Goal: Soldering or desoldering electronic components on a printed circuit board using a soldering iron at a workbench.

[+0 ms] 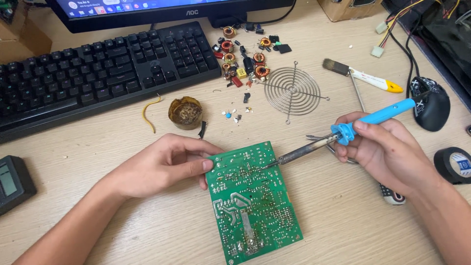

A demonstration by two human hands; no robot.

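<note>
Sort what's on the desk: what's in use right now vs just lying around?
In use:
- left hand steadying the green circuit board
- right hand holding the blue-handled soldering iron, tip on the board

Lying about:
- keyboard
- round wire fan guard
- loose coils and small parts
- brush
- mouse
- roll of black tape
- round tin
</note>
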